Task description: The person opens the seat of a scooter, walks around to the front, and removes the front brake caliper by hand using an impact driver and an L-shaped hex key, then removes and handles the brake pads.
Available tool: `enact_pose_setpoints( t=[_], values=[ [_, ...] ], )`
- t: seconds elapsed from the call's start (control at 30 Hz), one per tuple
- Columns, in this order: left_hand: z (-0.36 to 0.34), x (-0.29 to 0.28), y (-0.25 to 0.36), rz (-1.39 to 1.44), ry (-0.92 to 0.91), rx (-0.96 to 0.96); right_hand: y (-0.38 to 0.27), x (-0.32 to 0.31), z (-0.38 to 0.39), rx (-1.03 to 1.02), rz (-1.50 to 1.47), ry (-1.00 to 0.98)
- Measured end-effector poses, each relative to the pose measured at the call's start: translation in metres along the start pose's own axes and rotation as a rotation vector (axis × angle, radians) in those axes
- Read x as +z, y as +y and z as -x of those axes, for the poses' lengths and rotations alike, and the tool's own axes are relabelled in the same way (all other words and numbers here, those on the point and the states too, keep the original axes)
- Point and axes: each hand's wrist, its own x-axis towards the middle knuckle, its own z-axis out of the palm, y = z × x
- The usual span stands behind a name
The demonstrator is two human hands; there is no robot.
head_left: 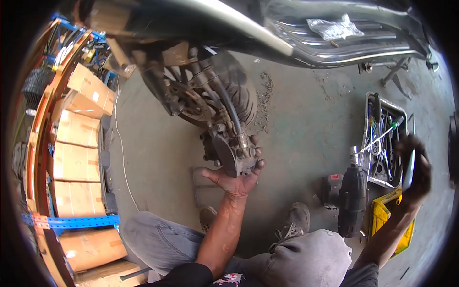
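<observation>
two hands: our left hand [234, 183] cups the brake part [228, 154] from below, likely bearing its weight; our right hand [418, 176] blurs beside the tool tray [382, 182], grip we cannot tell.

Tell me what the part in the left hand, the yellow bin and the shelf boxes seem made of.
The part in the left hand: most likely metal, dull and grimy, with hard, machined-looking edges.
The yellow bin: probably plastic, though painted metal is possible; solid bright color under dark smudges.
The boxes: cardboard, matte brown, with tape.
</observation>
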Motion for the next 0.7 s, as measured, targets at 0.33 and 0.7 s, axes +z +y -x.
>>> enact_pose_setpoints(
  t=[0.33,0.7],
  values=[
    [-0.016,-0.003,0.016,-0.45,0.274,-0.018,-0.014,0.198,0.041,0.345,0.46,-0.597],
    [-0.029,0.001,0.0,-0.694,0.442,0.127,0.032,0.243,0.058,0.513,0.406,-0.464]
  ],
)
